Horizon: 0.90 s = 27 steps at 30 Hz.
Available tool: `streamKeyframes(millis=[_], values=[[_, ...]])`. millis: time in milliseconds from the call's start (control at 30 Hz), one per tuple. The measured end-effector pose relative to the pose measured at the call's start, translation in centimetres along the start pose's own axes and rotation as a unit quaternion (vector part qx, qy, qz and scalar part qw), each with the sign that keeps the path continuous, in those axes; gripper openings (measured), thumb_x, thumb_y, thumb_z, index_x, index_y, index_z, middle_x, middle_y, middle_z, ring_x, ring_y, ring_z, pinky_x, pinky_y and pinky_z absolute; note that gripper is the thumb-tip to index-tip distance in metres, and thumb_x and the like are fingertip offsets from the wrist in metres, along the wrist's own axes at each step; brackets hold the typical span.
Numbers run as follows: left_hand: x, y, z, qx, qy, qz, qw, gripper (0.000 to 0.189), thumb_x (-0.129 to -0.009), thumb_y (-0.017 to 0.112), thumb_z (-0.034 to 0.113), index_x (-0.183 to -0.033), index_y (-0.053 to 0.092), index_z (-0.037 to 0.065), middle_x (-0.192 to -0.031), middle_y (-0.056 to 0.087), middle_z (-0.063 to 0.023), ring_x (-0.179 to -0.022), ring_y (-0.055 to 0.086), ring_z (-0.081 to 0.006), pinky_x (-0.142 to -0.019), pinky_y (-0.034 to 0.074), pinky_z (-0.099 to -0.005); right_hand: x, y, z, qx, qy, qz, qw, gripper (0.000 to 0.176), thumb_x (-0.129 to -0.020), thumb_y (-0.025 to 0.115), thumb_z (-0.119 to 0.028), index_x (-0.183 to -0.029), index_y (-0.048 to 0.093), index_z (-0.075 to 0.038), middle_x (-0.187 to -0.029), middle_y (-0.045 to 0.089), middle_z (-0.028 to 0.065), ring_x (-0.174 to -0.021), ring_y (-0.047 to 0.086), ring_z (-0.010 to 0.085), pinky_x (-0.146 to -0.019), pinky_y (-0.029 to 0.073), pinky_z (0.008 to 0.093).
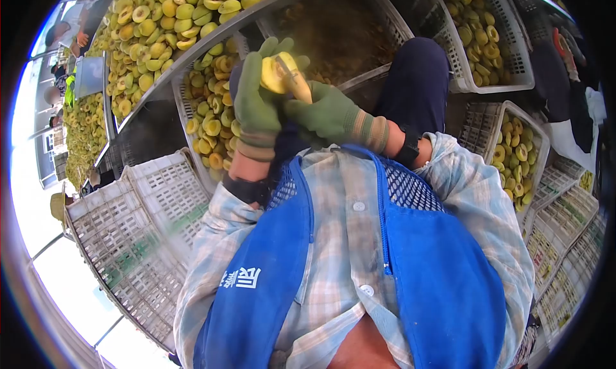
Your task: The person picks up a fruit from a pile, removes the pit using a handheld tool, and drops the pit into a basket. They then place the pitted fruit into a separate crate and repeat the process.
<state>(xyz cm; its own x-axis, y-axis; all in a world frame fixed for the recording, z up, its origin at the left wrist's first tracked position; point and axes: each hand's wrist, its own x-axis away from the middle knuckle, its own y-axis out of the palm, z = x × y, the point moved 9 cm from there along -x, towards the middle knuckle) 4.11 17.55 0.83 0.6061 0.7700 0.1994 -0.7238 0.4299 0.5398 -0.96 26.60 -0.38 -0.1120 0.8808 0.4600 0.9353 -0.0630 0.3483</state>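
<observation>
My left hand, in a green knit glove, is closed around a yellow-green fruit, with the fingers behind it. From the right, my right hand, gloved the same way, meets the fruit. Its fingertips pinch the lower end of a narrow tan piece with a dark mark, which lies against the fruit's cut side; I cannot tell whether that is a tool or part of the fruit. Below both hands stands a crate holding halved fruit. A crate with brownish scraps lies just beyond them.
A long heap of halved fruit fills the bench at upper left. More fruit crates stand to the right, one lower down. Stacked white crates flank me on the left. Other people are at the far left.
</observation>
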Motion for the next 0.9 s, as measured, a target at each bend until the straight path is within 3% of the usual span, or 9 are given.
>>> streamKeyframes(millis=[100, 200, 300, 400, 500, 600, 667, 800, 900], values=[[0.9, 0.4, 0.4, -0.030, 0.048, 0.037, 0.998, 0.055, -0.101, 0.037, 0.041, -0.136, 0.044, -0.001, -0.129, 0.054, -0.0207, -0.105, 0.060, -0.0309, -0.089, 0.053, -0.0422, 0.0, 0.6, 0.3, -0.018, -0.017, 0.011, 1.000, 0.035, -0.087, 0.059, -0.028, -0.105, 0.056, 0.001, -0.071, 0.063, 0.0070, -0.058, 0.061, 0.0130, -0.051, 0.049, 0.0268], [0.9, 0.5, 1.3, -0.106, 0.096, 0.016, 0.990, 0.051, -0.102, 0.036, 0.038, -0.130, 0.048, -0.002, -0.123, 0.058, -0.0194, -0.100, 0.063, -0.0296, -0.086, 0.054, -0.0398, 0.9, 0.6, -0.4, 0.017, -0.032, 0.045, 0.998, 0.036, -0.088, 0.058, -0.030, -0.105, 0.056, 0.002, -0.073, 0.065, 0.0091, -0.059, 0.063, 0.0142, -0.052, 0.050, 0.0282], [1.6, 2.3, 2.7, -0.247, 0.186, 0.030, 0.951, 0.046, -0.101, 0.036, 0.034, -0.122, 0.053, -0.003, -0.116, 0.060, -0.0182, -0.095, 0.065, -0.0279, -0.083, 0.055, -0.0379, 0.8, 0.1, 0.2, 0.065, -0.043, 0.080, 0.994, 0.037, -0.088, 0.057, -0.030, -0.104, 0.056, 0.003, -0.075, 0.066, 0.0113, -0.061, 0.064, 0.0157, -0.054, 0.051, 0.0295], [1.5, 2.6, 2.8, -0.304, 0.196, 0.034, 0.932, 0.042, -0.100, 0.037, 0.030, -0.114, 0.058, -0.004, -0.110, 0.063, -0.0177, -0.088, 0.066, -0.0260, -0.079, 0.056, -0.0369, 0.6, 0.0, 0.8, 0.091, -0.051, 0.083, 0.991, 0.036, -0.088, 0.056, -0.030, -0.102, 0.057, 0.003, -0.076, 0.067, 0.0127, -0.063, 0.066, 0.0177, -0.055, 0.051, 0.0307], [1.5, 1.7, 2.4, -0.289, 0.178, 0.038, 0.940, 0.040, -0.097, 0.040, 0.029, -0.110, 0.060, -0.003, -0.103, 0.065, -0.0176, -0.080, 0.067, -0.0250, -0.074, 0.057, -0.0359, 0.8, 0.2, 0.7, 0.097, -0.016, 0.028, 0.995, 0.035, -0.088, 0.055, -0.029, -0.102, 0.057, 0.003, -0.077, 0.067, 0.0132, -0.063, 0.067, 0.0192, -0.055, 0.052, 0.0318], [0.9, 0.8, 1.4, -0.275, 0.098, 0.043, 0.956, 0.039, -0.096, 0.042, 0.028, -0.107, 0.062, -0.003, -0.099, 0.066, -0.0179, -0.074, 0.067, -0.0248, -0.070, 0.057, -0.0349, 0.9, 0.4, 1.0, 0.132, 0.027, -0.023, 0.991, 0.033, -0.087, 0.055, -0.026, -0.104, 0.057, 0.002, -0.077, 0.067, 0.0134, -0.063, 0.067, 0.0193, -0.056, 0.053, 0.0322], [0.6, 1.5, 1.5, -0.303, 0.089, -0.007, 0.949, 0.041, -0.096, 0.042, 0.029, -0.107, 0.062, -0.004, -0.099, 0.066, -0.0186, -0.073, 0.068, -0.0258, -0.069, 0.057, -0.0351, 0.8, 0.4, 0.2, 0.213, -0.001, -0.048, 0.976, 0.033, -0.086, 0.054, -0.025, -0.107, 0.056, 0.001, -0.078, 0.067, 0.0133, -0.063, 0.066, 0.0188, -0.055, 0.053, 0.0319], [0.1, 0.8, 0.1, -0.350, 0.021, -0.078, 0.933, 0.043, -0.096, 0.043, 0.030, -0.107, 0.062, -0.007, -0.101, 0.066, -0.0200, -0.076, 0.068, -0.0277, -0.070, 0.058, -0.0358, 2.2, 0.0, -0.7, 0.143, 0.018, -0.037, 0.989, 0.034, -0.086, 0.055, -0.025, -0.110, 0.054, 0.000, -0.074, 0.064, 0.0097, -0.061, 0.063, 0.0160, -0.052, 0.050, 0.0300], [-0.6, 0.2, -1.6, -0.179, -0.070, -0.092, 0.977, 0.045, -0.096, 0.046, 0.032, -0.107, 0.061, -0.009, -0.101, 0.066, -0.0208, -0.084, 0.068, -0.0282, -0.073, 0.057, -0.0356, 2.6, 0.2, -0.2, 0.076, 0.021, -0.075, 0.994, 0.031, -0.088, 0.057, -0.024, -0.109, 0.054, -0.001, -0.069, 0.059, 0.0044, -0.056, 0.057, 0.0100, -0.049, 0.045, 0.0256]])
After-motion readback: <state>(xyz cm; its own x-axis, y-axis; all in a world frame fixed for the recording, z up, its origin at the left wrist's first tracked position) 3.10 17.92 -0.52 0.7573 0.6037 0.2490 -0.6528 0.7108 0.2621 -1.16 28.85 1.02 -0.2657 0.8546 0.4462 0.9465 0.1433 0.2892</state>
